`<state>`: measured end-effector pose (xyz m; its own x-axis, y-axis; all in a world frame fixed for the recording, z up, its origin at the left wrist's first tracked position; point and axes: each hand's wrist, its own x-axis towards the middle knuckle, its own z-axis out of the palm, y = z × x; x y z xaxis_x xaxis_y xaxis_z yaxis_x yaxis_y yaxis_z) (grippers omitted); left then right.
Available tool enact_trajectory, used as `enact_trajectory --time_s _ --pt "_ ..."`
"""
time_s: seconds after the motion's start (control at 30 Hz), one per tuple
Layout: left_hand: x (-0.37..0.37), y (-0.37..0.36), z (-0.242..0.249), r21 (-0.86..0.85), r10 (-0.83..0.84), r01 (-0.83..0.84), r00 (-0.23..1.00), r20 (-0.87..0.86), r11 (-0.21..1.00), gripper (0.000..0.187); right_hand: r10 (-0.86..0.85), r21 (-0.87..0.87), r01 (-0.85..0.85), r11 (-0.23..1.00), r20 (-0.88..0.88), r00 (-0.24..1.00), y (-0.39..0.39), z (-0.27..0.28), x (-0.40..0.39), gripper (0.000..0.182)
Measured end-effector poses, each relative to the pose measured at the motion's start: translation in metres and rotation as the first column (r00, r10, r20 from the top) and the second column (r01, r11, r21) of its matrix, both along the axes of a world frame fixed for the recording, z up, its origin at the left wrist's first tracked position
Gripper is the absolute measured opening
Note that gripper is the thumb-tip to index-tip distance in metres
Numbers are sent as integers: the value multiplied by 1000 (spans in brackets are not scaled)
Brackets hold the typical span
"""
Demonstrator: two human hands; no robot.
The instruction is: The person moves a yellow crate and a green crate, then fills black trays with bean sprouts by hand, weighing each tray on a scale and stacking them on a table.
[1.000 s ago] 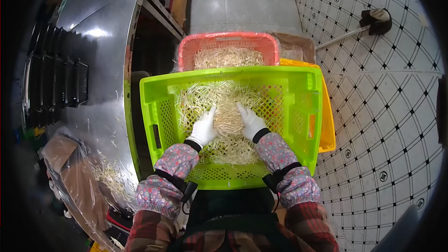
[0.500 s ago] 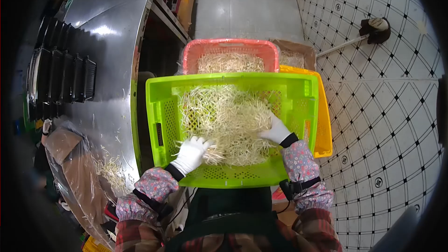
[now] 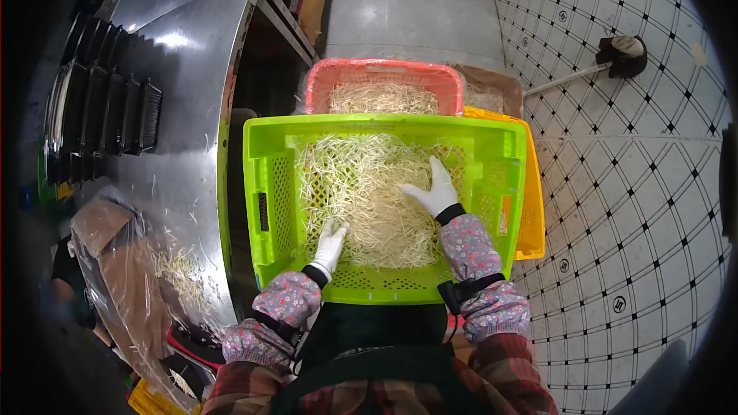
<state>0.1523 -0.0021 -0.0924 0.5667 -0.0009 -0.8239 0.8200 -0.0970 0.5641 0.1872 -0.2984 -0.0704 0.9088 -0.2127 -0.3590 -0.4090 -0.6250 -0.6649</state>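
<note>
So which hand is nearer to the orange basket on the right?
The right hand. It rests on the bean sprouts toward the green basket's right wall, beside the orange basket. The left hand lies on the sprouts near the front left.

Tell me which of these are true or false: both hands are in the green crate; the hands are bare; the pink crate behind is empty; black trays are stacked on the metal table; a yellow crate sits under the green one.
1. Both hands are in the green crate. True: the left hand and right hand rest on the pile of sprouts.
2. The hands are bare. False: both wear white gloves.
3. The pink crate is empty. False: it holds pale sprouts too.
4. Black trays are stacked on the metal table. True.
5. A yellow crate sits under the green one. True: its edge shows along the right side.
</note>
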Motion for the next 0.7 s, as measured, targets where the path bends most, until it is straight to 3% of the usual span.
enact_trajectory --time_s 0.07,0.13,0.17,0.27,0.33,0.4,0.47,0.53,0.63,0.67,0.7 --pt "4 -17 4 -124 54 -80 979 -199 989 49 103 -122 -99 988 27 994 39 -4 -6 107" --pt "2 -37 3 -109 96 -116 981 -169 987 46 280 -220 -279 935 -30 960 79 7 -24 113" --pt "-12 -33 -35 -190 74 -91 993 -93 978 48 361 -252 -374 892 -99 927 94 23 -32 116" --pt "-10 -37 -7 -177 38 -68 986 -165 982 51 465 -320 -503 803 -194 864 123 18 -62 121" --pt "-5 -37 17 -189 93 -135 972 -215 973 53 459 -328 -494 805 -183 869 125 0 -64 122" --pt "-5 -29 27 -204 53 -97 976 -210 974 53 436 -510 -422 749 -100 894 118 -24 -59 122" --pt "-5 -19 36 -187 63 -101 978 -200 977 52 434 -486 -461 743 -175 884 100 -18 -35 118" --pt "-4 -7 51 -245 9 -35 994 -106 969 48 344 -273 -372 887 -144 928 79 -19 -18 107" --pt "-6 10 72 -256 30 -37 999 -32 966 42 311 -207 -343 916 -173 935 53 -12 -1 105" --pt "-9 14 81 -262 16 -16 1000 -4 965 41 335 -206 -365 908 -164 928 56 -8 0 105" --pt "-13 17 91 -259 31 -21 999 35 966 39 330 -351 -364 863 -154 931 60 -3 -3 107"
